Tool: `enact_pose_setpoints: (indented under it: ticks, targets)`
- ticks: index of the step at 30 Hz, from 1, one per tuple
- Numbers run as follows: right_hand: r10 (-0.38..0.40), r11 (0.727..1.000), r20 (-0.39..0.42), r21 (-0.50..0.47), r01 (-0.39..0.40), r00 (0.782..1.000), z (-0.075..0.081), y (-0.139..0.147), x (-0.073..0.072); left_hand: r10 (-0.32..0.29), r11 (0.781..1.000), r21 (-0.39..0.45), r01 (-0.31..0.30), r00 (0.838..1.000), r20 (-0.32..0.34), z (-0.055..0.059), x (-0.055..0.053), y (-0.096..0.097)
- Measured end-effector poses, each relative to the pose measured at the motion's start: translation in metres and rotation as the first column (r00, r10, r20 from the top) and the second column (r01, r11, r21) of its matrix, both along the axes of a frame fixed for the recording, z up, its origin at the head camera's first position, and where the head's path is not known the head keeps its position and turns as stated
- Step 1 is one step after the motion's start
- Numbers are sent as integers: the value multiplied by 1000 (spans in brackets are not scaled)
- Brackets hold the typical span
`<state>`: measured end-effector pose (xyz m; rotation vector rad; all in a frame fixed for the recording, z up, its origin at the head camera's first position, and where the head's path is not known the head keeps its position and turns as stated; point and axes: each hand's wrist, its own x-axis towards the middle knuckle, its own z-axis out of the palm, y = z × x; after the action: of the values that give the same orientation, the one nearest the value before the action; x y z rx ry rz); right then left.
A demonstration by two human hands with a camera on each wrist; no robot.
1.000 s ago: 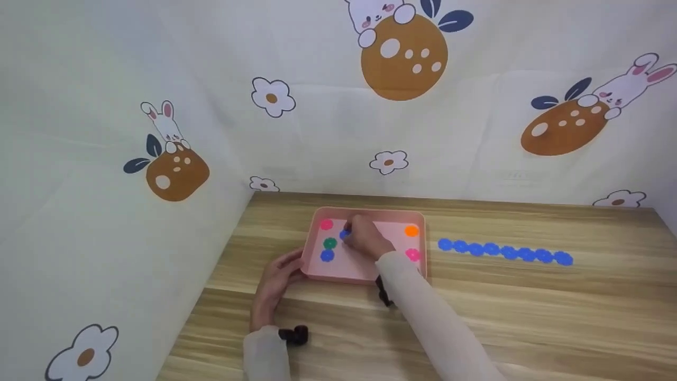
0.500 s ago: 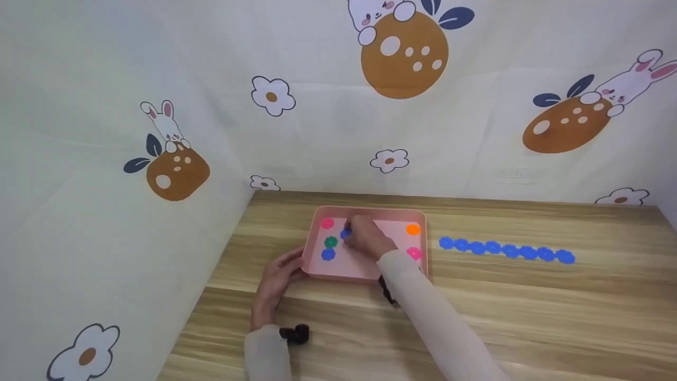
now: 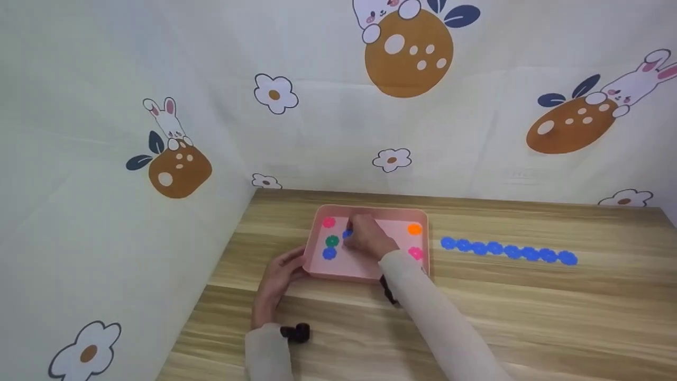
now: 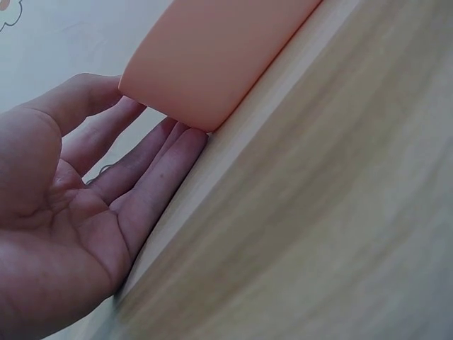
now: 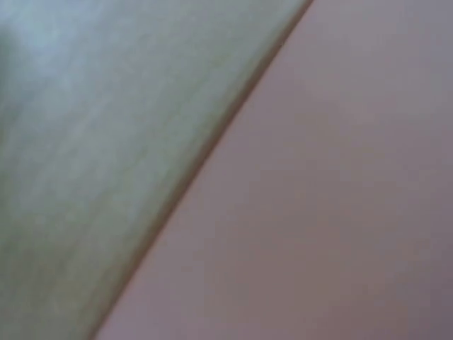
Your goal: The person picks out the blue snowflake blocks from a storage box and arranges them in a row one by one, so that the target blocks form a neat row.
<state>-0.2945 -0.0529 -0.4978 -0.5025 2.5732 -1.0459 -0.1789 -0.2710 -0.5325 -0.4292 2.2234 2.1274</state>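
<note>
In the head view my right hand [image 3: 370, 237] reaches into the pink tray [image 3: 344, 273] with curled fingers, pinching a blue flower-shaped piece [image 3: 347, 235] that they partly cover. To its left in the tray lie a pink piece [image 3: 328, 222], a green piece [image 3: 332, 241] and another blue piece [image 3: 329, 253]. My left hand [image 3: 276, 280] touches the tray's front left corner; in the left wrist view its nearly straight fingers [image 4: 163, 170] rest against the tray wall [image 4: 205, 64]. The right wrist view is blurred and shows only the tray wall [image 5: 297, 198] and tabletop.
A row of several blue flower-shaped pieces [image 3: 512, 251] lies right of the tray on the wooden table [image 3: 529, 317]. An orange piece [image 3: 414, 229] and a pink one [image 3: 415, 253] sit at the tray's right side. A printed curtain [image 3: 328, 127] stands behind.
The whole view shifts slightly with the head. Both hands, the tray and the pieces keep nearly the same places relative to one another.
</note>
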Motion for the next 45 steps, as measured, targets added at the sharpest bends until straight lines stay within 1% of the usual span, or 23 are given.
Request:
enact_pose_setpoints:
  ticks: [6, 10, 13, 17, 20, 27, 30, 36, 39, 42, 45]
  targets:
    - [-8, 1000, 18, 8, 7, 1000, 2, 3, -1, 3, 1000, -8, -2, 1000, 27, 0, -1, 2]
    - [1, 1000, 11, 20, -2, 1000, 4, 4, -1, -3, 1000, -21, 4, 1000, 23, 0, -2, 2]
    - [9, 1000, 12, 14, -9, 1000, 5, 4, 0, -2, 1000, -21, 2, 1000, 20, 0, 0, 1]
    - [29, 1000, 19, -12, -28, 999, 8, 2, 1, 18, 1000, -26, -18, 999, 26, -1, 4, -3]
    - [36, 999, 13, -13, -36, 999, 11, 3, 2, 18, 999, -30, -17, 1000, 20, -2, 5, -4]
    - [25, 999, 16, -28, -25, 1000, 21, 17, 4, 21, 1000, 5, -21, 1000, -4, -1, 2, -1]
    - [20, 999, 9, -32, -19, 1000, 27, 26, 4, 19, 1000, 5, -19, 1000, -13, -1, 0, 2]
    - [42, 997, -40, -56, -45, 998, 36, 46, 8, 12, 1000, -14, -12, 1000, 9, -1, 1, 3]
    - [38, 998, -63, -53, -42, 997, 40, 59, 10, 9, 1000, -20, -8, 1000, 24, -2, 2, 3]
    - [39, 998, -124, -37, -44, 992, 46, 73, 11, 7, 1000, -17, -7, 1000, 17, 0, 2, 3]
    - [54, 997, -182, -45, -63, 982, 52, 88, 13, 20, 1000, -9, -20, 1000, 12, 2, 2, 1]
